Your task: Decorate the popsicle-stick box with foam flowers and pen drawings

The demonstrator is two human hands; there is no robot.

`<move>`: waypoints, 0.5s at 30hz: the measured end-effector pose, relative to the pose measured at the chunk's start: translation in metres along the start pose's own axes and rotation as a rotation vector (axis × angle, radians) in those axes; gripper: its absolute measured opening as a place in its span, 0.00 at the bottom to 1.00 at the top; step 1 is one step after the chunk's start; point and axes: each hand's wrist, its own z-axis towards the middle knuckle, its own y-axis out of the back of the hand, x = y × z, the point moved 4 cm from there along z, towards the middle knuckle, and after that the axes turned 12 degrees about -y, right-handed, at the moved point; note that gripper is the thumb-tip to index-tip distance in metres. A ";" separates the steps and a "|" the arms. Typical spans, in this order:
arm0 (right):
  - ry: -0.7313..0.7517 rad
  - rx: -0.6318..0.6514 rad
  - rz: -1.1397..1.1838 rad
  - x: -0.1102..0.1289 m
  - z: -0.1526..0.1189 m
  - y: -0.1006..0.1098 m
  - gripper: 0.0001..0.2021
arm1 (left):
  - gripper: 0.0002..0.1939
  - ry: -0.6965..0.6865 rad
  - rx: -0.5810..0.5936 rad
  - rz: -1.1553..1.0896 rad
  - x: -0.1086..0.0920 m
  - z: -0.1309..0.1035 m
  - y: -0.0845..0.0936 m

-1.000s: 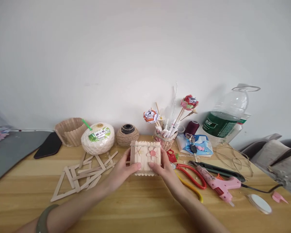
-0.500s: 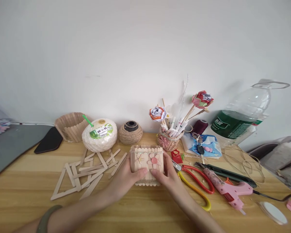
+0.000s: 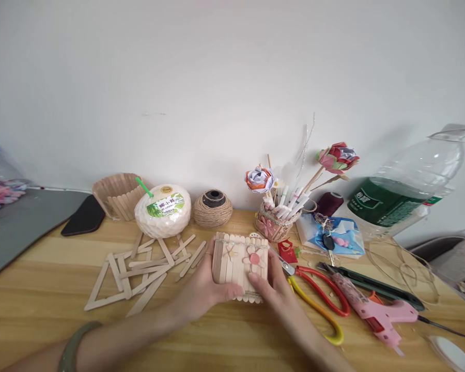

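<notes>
A small box of wooden craft sticks [image 3: 238, 266] is held between both hands above the front middle of the table. Flower decorations and a glittery strip show on its near side. My left hand [image 3: 209, 284] wraps its left side, thumb across the lower front. Around the right side is my right hand [image 3: 273, 284], with its thumb on the front near the pink flower. Fingers behind the box are hidden. Loose craft sticks [image 3: 139, 268] lie left of my hands. Scissors with red and yellow handles [image 3: 321, 294] rest just right of my right hand.
Along the wall stand a stick basket [image 3: 120, 199], a wrapped coconut [image 3: 163, 209], a twine roll [image 3: 212, 209] and a pot of paper flowers [image 3: 275, 222]. To the right are a large bottle [image 3: 395, 199], a cutter [image 3: 380, 284] and a pink glue gun [image 3: 387, 315].
The view has shifted, so most things sit slightly differently in the picture. Both hands still hold the box, which appears turned a little, with more of its left side showing.
</notes>
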 end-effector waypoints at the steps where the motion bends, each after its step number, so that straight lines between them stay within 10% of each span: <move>1: -0.005 0.000 -0.014 0.000 0.000 0.000 0.34 | 0.39 0.007 0.006 -0.010 0.000 -0.001 -0.001; 15: -0.006 0.149 -0.004 -0.003 -0.007 -0.012 0.51 | 0.39 0.052 -0.218 0.327 0.006 -0.015 0.019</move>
